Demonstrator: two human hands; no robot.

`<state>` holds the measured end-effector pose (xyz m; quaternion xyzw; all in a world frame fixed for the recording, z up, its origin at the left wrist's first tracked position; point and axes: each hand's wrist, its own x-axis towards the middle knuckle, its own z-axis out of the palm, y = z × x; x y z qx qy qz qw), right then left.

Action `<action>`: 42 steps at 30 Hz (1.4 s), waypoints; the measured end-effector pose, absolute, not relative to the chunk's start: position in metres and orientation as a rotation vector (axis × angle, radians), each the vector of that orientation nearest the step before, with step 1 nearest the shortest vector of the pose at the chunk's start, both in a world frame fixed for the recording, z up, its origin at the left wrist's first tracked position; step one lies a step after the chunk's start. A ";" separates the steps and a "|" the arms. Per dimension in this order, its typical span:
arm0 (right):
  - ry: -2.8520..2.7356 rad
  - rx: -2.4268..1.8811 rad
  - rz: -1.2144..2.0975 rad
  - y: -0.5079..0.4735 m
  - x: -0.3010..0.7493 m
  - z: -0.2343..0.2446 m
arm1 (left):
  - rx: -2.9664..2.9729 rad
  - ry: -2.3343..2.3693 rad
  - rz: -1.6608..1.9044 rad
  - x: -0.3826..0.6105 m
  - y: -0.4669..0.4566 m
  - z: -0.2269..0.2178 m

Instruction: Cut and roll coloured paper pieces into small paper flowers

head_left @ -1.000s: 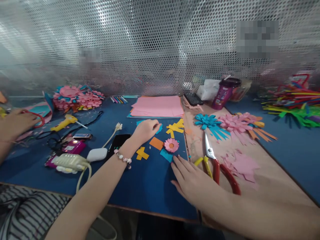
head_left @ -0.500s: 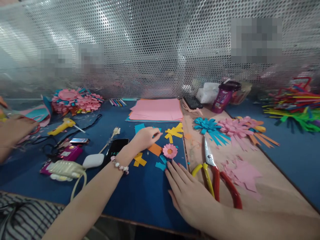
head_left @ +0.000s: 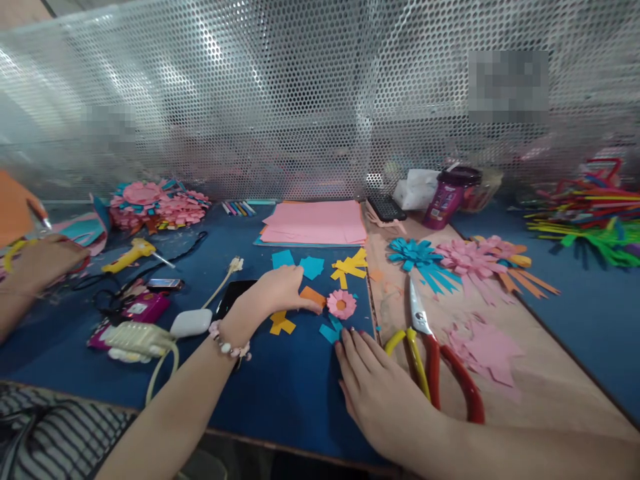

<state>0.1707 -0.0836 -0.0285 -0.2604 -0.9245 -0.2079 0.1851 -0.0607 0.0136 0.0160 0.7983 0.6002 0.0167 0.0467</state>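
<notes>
My left hand (head_left: 280, 292), wearing a beaded bracelet, is low over the table with its thumb stretched out apart from the bent fingers. The thumb lies along the near edge of an orange paper piece (head_left: 313, 295). Just right of it sits a small pink paper flower (head_left: 341, 304) with an orange centre. My right hand (head_left: 377, 377) rests flat on the table, fingers extended, their tips just below the flower and beside blue paper scraps (head_left: 331, 331). Blue paper pieces (head_left: 313, 267) and yellow strips (head_left: 350, 267) lie beyond my left hand. Scissors (head_left: 420, 313) with red handles lie right of my right hand.
Pink sheets (head_left: 315, 222) are stacked at the back. Finished paper flowers (head_left: 413, 252) and a purple cup (head_left: 447, 200) stand to the right. A yellow glue gun (head_left: 131, 255), cables and a phone (head_left: 235, 293) lie left. At far left is another person's hand (head_left: 47, 260) with scissors.
My left hand has come down and nearer, its thumb swinging out to the orange paper. My right hand has stayed flat. An orange sheet has appeared by the other person's hand.
</notes>
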 end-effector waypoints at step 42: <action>-2.692 -0.653 -0.590 -0.078 0.174 -0.021 | 2.424 1.850 0.359 -0.080 0.052 -0.018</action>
